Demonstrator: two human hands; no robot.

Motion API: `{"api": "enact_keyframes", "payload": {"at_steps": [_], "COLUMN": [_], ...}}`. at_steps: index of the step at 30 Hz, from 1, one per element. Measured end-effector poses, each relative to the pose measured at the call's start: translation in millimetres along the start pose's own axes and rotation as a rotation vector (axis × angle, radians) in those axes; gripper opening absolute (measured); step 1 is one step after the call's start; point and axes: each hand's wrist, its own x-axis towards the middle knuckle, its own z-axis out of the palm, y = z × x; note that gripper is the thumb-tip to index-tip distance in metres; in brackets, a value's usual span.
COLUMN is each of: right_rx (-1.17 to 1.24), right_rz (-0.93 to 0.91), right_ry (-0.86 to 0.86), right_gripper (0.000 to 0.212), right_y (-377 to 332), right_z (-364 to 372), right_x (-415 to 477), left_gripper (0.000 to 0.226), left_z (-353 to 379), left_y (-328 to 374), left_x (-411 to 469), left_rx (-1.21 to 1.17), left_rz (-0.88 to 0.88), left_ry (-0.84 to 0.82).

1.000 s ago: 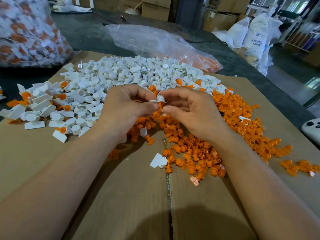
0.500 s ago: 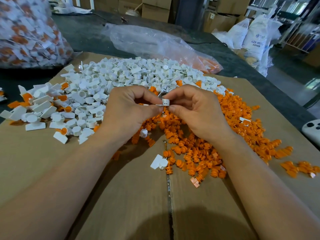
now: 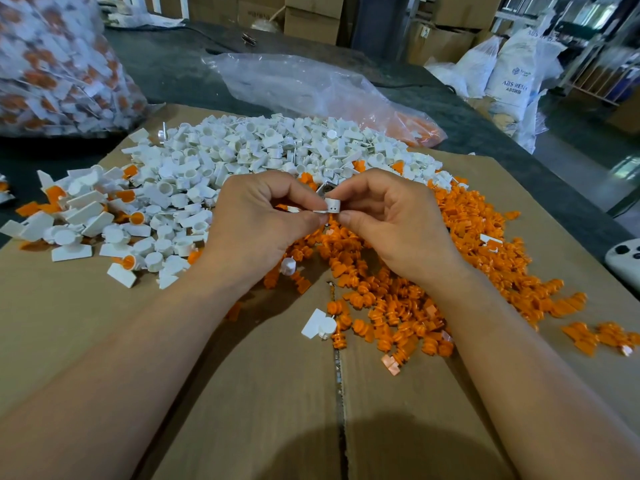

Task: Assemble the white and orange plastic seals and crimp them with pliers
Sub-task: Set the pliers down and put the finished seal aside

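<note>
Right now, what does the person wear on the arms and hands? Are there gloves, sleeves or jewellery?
Nothing worn shows. The left hand and the right hand have no gloves and no rings in view. The left forearm and the right forearm have no sleeves, watch or bracelet, as far as the picture's edge. The thumbnails look short and unpainted.

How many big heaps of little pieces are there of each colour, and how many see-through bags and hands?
White big heaps: 1, the white heap
Orange big heaps: 1, the orange heap
See-through bags: 2, the full bag and the flat bag
Hands: 2, the left hand and the right hand, both pinching one white seal
Total: 6
</note>
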Motion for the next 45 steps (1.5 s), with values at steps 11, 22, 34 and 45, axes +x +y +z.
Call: {"api": "enact_keyframes", "payload": {"at_steps": [11, 22, 34, 45], "right_rx": [-0.004, -0.019, 0.05, 0.026], "right_rz": [0.002, 0.026, 0.051, 0.056], "right_ry": [-0.005, -0.019, -0.006, -0.023], "right_gripper": [0.039, 0.03, 0.026, 0.027], "right_y": [-3.8, -5.6, -5.0, -4.7], "right_z": [0.0, 2.0, 1.8, 1.3], "right_x": [-0.8, -0.9, -0.2, -0.4], "left_gripper": [0.02, 0.008, 0.011, 0.009], "left_z": [0.3, -2.4, -3.0, -3.4], "left_y": [-0.3, 2.0, 5.1, 1.8], "left_x": [1.5, 6.4, 6.0, 6.9], "left_rx": [-0.146, -0.403, -0.492, -0.466], "left_rz": [-0.066, -0.393, -0.452, -0.45], "left_ry": [-0.028, -0.091, -0.135, -0.131]}}
